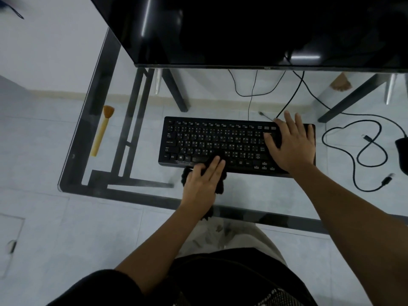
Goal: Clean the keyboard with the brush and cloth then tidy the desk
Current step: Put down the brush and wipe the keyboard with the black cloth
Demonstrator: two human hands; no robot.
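Observation:
A black keyboard (pixel 212 142) lies flat on the glass desk (pixel 141 196) below the monitor. My left hand (pixel 203 182) presses a black cloth (pixel 220 187) against the keyboard's front edge near the space bar, fingers straight; most of the cloth is hidden under the palm. My right hand (pixel 289 144) lies flat with spread fingers on the keyboard's right end. A brush (pixel 102 130) with a yellow handle and orange bristles rests on the desk's left side, apart from both hands.
A large dark monitor (pixel 254 29) overhangs the back of the desk. Loose black cables (pixel 353 151) coil on the right, beside a dark object (pixel 402 151) at the frame's edge. The desk's front edge runs just past my left wrist.

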